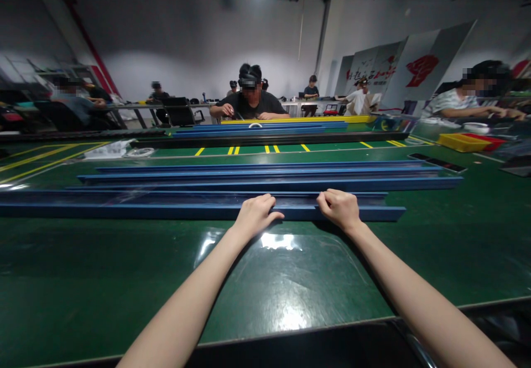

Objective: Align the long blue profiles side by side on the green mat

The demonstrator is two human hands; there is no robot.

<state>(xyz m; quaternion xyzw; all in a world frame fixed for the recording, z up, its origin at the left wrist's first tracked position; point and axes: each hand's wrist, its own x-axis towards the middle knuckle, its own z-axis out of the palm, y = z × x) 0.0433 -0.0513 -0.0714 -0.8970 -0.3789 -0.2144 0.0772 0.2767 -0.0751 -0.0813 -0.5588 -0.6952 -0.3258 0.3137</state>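
A long blue channel [166,212] lies across the green table, nearest to me, its trough facing up. My left hand [258,213] is on it right of the picture's middle-left, fingers curled over into the trough and thumb along the front wall. Toward the channel's right end, my right hand [339,208] grips it with the fingers curled over the front wall. Just behind lie more blue channels [265,184], roughly parallel to the near one. What the curled fingertips touch inside the trough is hidden.
A black rail [265,140] and further blue strips lie across the far part of the table [265,157]. At the right are a dark phone-like object [440,162] and a yellow tray [462,142]. A person [251,102] sits opposite; others work around.
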